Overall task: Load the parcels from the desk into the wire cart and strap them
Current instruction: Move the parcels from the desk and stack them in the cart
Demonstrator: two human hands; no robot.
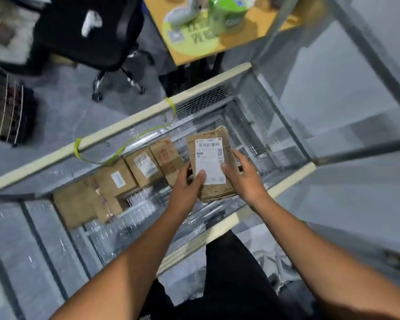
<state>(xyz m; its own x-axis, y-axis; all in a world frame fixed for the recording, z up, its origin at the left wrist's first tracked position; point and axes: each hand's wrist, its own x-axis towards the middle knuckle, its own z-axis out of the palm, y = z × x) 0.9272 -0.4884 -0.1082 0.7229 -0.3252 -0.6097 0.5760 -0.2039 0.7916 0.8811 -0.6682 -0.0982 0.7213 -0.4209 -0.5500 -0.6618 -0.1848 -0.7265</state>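
Parcel (209, 155) between left hand (187, 182) and right hand (243, 179)

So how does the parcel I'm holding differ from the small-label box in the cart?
The held parcel is gripped by left hand and right hand above the wire cart; the small-label box lies inside it. The held parcel looks crumpled, the box crisp-edged. The parcel's label covers most of its face; the box's is small. Both are brown.

A brown paper-wrapped parcel (211, 162) is above the metal wire cart (125, 132). Inside, to its left, brown cardboard boxes (146, 166) lie in a row. Beyond the cart stands an orange wooden surface (263, 19).
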